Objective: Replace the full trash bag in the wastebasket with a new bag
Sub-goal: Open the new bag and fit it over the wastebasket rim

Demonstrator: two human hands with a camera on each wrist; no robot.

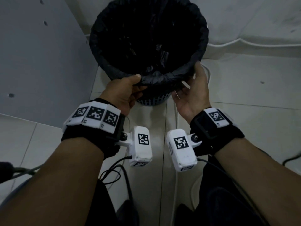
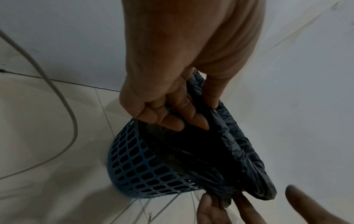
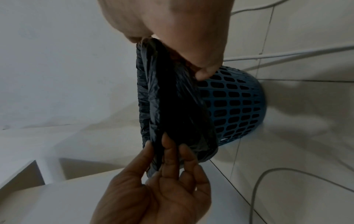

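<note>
A blue mesh wastebasket (image 1: 153,100) (image 2: 138,166) (image 3: 235,103) stands on the tiled floor, lined with a black trash bag (image 1: 162,79) (image 2: 239,151) (image 3: 168,98). The bag's edge is folded over the rim all round, and its inside looks dark. My left hand (image 1: 136,85) (image 2: 172,109) (image 3: 168,169) grips the bag's overhang at the near left of the rim, thumb on top and fingers curled beneath. At the near right, my right hand (image 1: 192,82) (image 3: 193,50) (image 2: 220,209) pinches the same folded edge.
A white cabinet panel (image 1: 37,54) stands close on the left and a white wall (image 1: 252,22) runs behind the basket. White cables (image 1: 207,74) (image 3: 287,56) lie on the floor at the basket's right. Black cables (image 1: 114,173) trail near my legs.
</note>
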